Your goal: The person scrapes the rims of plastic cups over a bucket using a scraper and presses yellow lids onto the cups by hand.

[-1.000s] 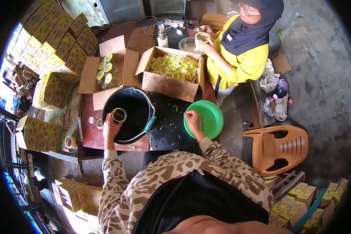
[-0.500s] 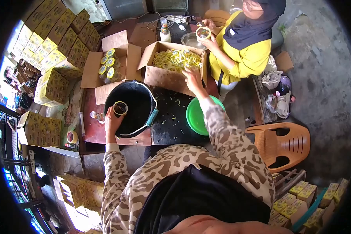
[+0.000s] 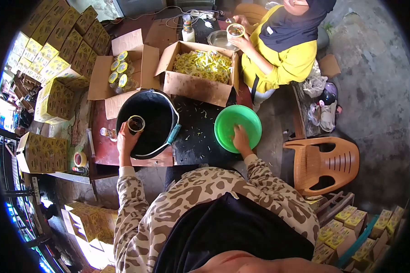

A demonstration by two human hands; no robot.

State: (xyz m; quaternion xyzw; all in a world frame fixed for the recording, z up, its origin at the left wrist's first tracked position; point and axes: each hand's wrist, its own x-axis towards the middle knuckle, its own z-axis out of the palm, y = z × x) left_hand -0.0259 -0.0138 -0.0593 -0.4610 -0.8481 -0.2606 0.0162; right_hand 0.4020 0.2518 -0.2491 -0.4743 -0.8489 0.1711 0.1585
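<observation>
My left hand (image 3: pixel 126 143) is wrapped round a small clear cup (image 3: pixel 135 124) with a yellow rim and dark contents, held over the left side of a black bucket (image 3: pixel 148 98). At the right, my right hand (image 3: pixel 242 139) reaches into a green basin (image 3: pixel 256 119), its fingers drawn together and pointing down. Whatever is between those fingers is too small to make out. Behind the basin stands an open carton (image 3: pixel 196 84) filled with yellow strips (image 3: pixel 202 65). Another open carton (image 3: pixel 146 68) holds several lidded cups (image 3: pixel 119 70).
A co-worker in a yellow top (image 3: pixel 282 52) holds a similar cup (image 3: pixel 235 31) across the table. A clear bottle (image 3: pixel 107 133) lies left of the bucket. Stacked yellow cartons (image 3: pixel 61 41) rise at the left; an orange chair (image 3: pixel 325 164) stands at the right.
My right hand has moved from above the carton of yellow strips down into the green basin. My left hand still holds the cup over the bucket.
</observation>
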